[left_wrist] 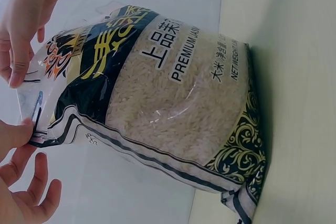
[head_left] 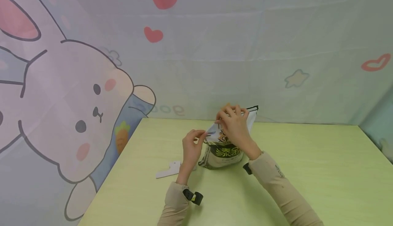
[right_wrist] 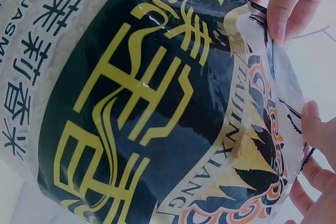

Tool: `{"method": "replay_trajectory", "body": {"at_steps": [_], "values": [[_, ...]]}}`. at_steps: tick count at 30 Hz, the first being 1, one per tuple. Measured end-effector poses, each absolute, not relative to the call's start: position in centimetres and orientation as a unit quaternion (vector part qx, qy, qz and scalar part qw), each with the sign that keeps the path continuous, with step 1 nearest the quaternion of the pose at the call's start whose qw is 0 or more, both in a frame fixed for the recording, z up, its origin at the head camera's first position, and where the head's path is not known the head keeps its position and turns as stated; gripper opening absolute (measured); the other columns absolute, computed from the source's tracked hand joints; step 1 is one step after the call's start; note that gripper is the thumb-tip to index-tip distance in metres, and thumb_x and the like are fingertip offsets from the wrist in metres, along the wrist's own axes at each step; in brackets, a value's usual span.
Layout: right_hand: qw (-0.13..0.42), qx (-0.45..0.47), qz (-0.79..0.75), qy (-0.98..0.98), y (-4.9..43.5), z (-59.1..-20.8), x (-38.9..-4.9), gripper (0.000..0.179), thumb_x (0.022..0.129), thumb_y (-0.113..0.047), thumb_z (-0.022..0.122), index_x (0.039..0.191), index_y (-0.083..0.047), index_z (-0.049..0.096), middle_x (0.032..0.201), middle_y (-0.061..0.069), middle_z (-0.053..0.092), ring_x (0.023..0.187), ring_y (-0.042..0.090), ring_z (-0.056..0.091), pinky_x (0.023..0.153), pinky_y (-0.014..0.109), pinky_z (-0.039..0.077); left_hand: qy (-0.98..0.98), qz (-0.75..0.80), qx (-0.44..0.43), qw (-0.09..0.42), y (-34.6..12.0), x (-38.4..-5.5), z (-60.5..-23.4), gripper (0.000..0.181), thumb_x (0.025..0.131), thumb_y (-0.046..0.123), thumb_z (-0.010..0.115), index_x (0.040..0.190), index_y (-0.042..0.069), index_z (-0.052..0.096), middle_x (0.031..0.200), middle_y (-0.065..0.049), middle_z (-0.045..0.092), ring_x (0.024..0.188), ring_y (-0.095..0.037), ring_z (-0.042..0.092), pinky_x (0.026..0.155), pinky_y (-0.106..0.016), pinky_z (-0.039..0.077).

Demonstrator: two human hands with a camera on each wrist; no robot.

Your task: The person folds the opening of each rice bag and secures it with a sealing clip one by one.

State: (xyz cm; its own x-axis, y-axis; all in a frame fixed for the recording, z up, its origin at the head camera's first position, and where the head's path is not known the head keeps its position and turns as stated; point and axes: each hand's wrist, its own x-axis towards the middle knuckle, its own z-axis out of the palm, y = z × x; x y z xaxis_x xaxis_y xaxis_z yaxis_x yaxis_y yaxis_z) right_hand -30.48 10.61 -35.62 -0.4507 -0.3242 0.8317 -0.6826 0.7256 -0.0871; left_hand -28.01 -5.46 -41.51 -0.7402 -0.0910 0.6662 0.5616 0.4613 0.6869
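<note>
A clear-fronted bag of rice (head_left: 226, 157) stands on the table, its dark label and yellow lettering facing me. My left hand (head_left: 191, 148) pinches the bag's top left corner between thumb and forefinger; in the left wrist view the other fingers of that left hand (left_wrist: 23, 187) curl loosely below. Further right along the top edge, my right hand (head_left: 235, 127) grips the bag with thumb and fingers. In the right wrist view, the thumb of the right hand (right_wrist: 319, 153) presses on the front of the bag's top (right_wrist: 286, 80), with fingers behind it.
A flat white piece with a small hole (head_left: 173, 169) lies on the pale green table (head_left: 307, 171), left of the bag and partly behind my left forearm. Behind the table hangs a cloth (head_left: 215, 48) printed with a rabbit and hearts.
</note>
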Motion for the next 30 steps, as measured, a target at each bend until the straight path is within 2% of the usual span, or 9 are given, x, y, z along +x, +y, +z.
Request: {"method": "replay_trajectory", "body": {"at_steps": [5,11,14,17,19,21,24,27,30], "values": [[0.432,0.303,0.207,-0.824,10.85,-35.56,-30.81,0.038,0.089,-0.043,0.033,0.078,-0.015,0.057,0.090,0.005,0.056,0.089,0.029,0.041,0.079,0.053,0.023,-0.797,-0.484,-0.146,0.330,-5.45,-27.99,-41.37,0.014,0.082,0.017,0.063,0.083,0.005,0.068,0.070,-0.007,0.062,0.066,-0.017,0.055,0.060,-0.036,0.048],[0.434,0.303,0.212,-0.821,11.10,-35.43,-31.08,0.036,0.088,-0.043,0.035,0.078,-0.015,0.057,0.089,0.004,0.057,0.091,0.030,0.042,0.078,0.053,0.022,-0.800,-0.483,-0.140,0.326,-5.49,-27.94,-41.37,0.011,0.081,0.015,0.063,0.083,0.005,0.069,0.070,-0.006,0.061,0.066,-0.016,0.055,0.060,-0.028,0.047],[0.437,0.306,0.213,-0.819,11.16,-35.31,-31.14,0.023,0.087,-0.034,0.047,0.078,-0.015,0.058,0.089,0.004,0.057,0.089,0.030,0.042,0.077,0.053,0.022,-0.805,-0.478,-0.133,0.325,-5.47,-27.97,-41.38,0.011,0.081,0.015,0.064,0.083,0.006,0.069,0.070,-0.006,0.062,0.066,-0.015,0.056,0.061,-0.024,0.045],[0.434,0.303,0.212,-0.821,11.16,-35.25,-31.14,0.017,0.086,-0.030,0.052,0.079,-0.015,0.058,0.090,0.003,0.057,0.088,0.030,0.041,0.078,0.052,0.022,-0.806,-0.474,-0.131,0.329,-5.48,-27.96,-41.45,0.009,0.080,0.014,0.065,0.083,0.006,0.069,0.070,-0.006,0.062,0.066,-0.015,0.056,0.060,-0.024,0.046],[0.434,0.302,0.213,-0.822,11.17,-35.25,-31.15,0.018,0.087,-0.030,0.050,0.079,-0.015,0.058,0.090,0.003,0.058,0.087,0.029,0.041,0.078,0.052,0.022,-0.805,-0.473,-0.132,0.332,-5.50,-27.92,-41.49,0.009,0.080,0.014,0.065,0.083,0.006,0.069,0.070,-0.005,0.061,0.065,-0.015,0.056,0.060,-0.025,0.046],[0.431,0.301,0.215,-0.823,11.21,-35.27,-31.16,0.026,0.089,-0.034,0.043,0.079,-0.015,0.058,0.091,0.003,0.058,0.086,0.029,0.040,0.078,0.052,0.022,-0.804,-0.473,-0.136,0.334,-5.53,-27.91,-41.57,0.009,0.080,0.014,0.065,0.083,0.006,0.069,0.070,-0.005,0.062,0.065,-0.015,0.056,0.059,-0.024,0.046],[0.430,0.303,0.218,-0.822,11.25,-35.30,-31.15,0.027,0.089,-0.034,0.041,0.080,-0.015,0.058,0.091,0.003,0.058,0.087,0.029,0.040,0.079,0.053,0.021,-0.802,-0.474,-0.141,0.335,-5.60,-27.89,-41.66,0.009,0.081,0.014,0.064,0.083,0.007,0.069,0.070,-0.005,0.062,0.065,-0.016,0.056,0.060,-0.022,0.045],[0.431,0.306,0.219,-0.821,11.29,-35.35,-31.17,0.017,0.088,-0.028,0.049,0.081,-0.015,0.058,0.092,0.003,0.058,0.086,0.029,0.040,0.079,0.053,0.021,-0.802,-0.473,-0.146,0.334,-5.72,-27.80,-41.68,0.010,0.081,0.015,0.064,0.084,0.007,0.069,0.072,-0.005,0.063,0.067,-0.016,0.057,0.061,-0.023,0.046],[0.434,0.306,0.219,-0.819,11.37,-35.40,-31.16,0.006,0.083,-0.021,0.060,0.081,-0.015,0.058,0.091,0.003,0.058,0.087,0.029,0.040,0.079,0.053,0.021,-0.804,-0.473,-0.148,0.328,-5.87,-27.52,-41.51,0.010,0.081,0.015,0.064,0.086,0.007,0.069,0.073,-0.005,0.064,0.069,-0.016,0.057,0.062,-0.031,0.047]]}}
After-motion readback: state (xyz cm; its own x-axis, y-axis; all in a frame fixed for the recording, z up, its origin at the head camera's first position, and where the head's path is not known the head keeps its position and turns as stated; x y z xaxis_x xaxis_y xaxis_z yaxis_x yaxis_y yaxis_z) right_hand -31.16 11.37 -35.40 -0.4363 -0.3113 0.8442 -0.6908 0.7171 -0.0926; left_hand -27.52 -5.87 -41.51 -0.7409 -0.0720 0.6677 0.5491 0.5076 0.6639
